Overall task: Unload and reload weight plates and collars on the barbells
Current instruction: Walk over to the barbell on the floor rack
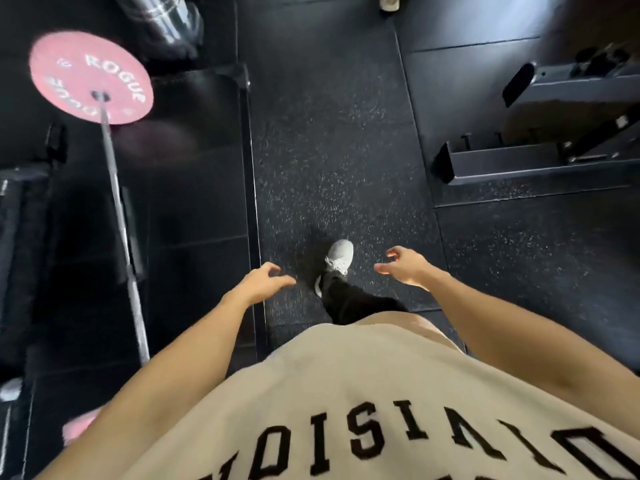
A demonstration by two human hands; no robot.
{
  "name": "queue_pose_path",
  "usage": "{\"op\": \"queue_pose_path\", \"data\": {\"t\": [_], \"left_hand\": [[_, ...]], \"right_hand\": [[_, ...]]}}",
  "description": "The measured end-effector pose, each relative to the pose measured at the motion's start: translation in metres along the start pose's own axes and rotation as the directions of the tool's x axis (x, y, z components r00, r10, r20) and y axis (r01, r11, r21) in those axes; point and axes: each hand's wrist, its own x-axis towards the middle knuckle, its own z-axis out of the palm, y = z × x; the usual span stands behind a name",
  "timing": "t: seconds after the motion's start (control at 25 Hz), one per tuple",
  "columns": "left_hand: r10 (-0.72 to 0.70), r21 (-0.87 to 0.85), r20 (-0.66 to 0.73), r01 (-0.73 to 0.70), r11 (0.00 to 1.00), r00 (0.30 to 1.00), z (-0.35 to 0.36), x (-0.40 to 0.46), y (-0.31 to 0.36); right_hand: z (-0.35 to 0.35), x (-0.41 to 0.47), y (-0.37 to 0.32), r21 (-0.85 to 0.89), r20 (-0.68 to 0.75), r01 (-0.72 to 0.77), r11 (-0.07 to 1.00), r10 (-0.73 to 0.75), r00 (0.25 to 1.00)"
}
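A steel barbell (119, 216) runs along the left side of the view, from near my left arm away to a pink Rogue plate (69, 69) on its far end. Another bit of pink plate (78, 429) shows at the near end, mostly hidden by my left arm. My left hand (261, 282) hangs in front of me with fingers loosely apart and nothing in it, to the right of the bar and apart from it. My right hand (403, 266) is also empty, fingers spread, over the speckled floor.
Black speckled rubber floor (332, 161) stretches ahead, with my grey shoe (339, 256) stepping on it. A dark platform edge (251, 202) runs beside the bar. Black rack feet (526, 164) lie at the right. A chrome cylinder (166, 19) sits at top left.
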Motion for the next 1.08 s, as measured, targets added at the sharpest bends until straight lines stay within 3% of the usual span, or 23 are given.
{"op": "queue_pose_path", "data": {"t": [0.24,0.48,0.76,1.08], "left_hand": [[-0.029,0.089,0.034,0.026,0.996,0.999,-0.122,0.132,0.12],[0.066,0.115,0.005,-0.066,0.991,0.998,-0.237,0.234,0.287],[0.084,0.243,0.112,-0.11,0.964,0.99,-0.329,0.385,0.461],[0.151,0.458,0.223,-0.24,0.856,0.963,-0.418,0.53,0.732]], "right_hand": [[-0.109,0.137,-0.089,-0.012,0.089,-0.037,0.999,0.038,0.995],[-0.262,0.233,-0.173,0.072,-0.044,-0.007,0.997,0.01,0.999],[-0.389,0.37,-0.211,0.181,-0.045,-0.122,0.976,0.132,0.99],[-0.581,0.479,-0.247,0.373,-0.173,-0.17,0.912,0.249,0.953]]}}
